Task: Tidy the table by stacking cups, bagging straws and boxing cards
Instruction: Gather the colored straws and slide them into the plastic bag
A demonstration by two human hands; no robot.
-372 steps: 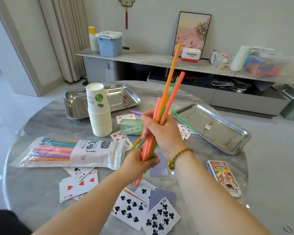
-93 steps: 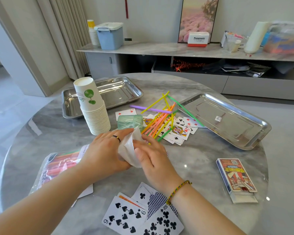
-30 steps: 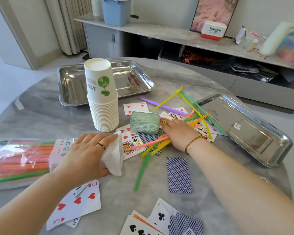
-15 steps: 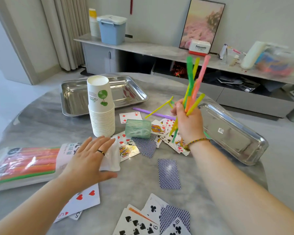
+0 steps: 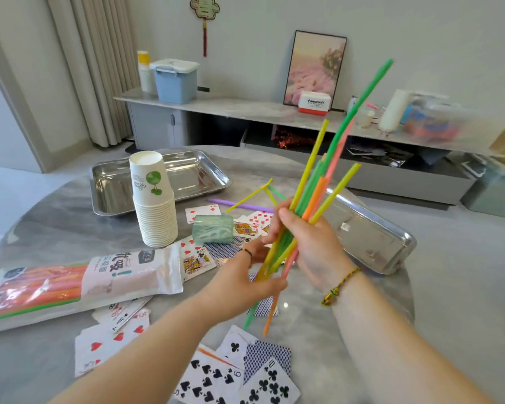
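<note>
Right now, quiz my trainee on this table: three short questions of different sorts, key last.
1. True or false: the cup stack stands directly on the table.
2. The purple straw lies: A on the table, B in a cup, C in a tray.
3. Fill in: the straw bag holds coloured ____.
Key: 1 true; 2 A; 3 straws.

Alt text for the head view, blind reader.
The right hand and left hand grip a bundle of coloured straws above a grey table. A paper cup stack, a straw bag and scattered playing cards lie on it.
</note>
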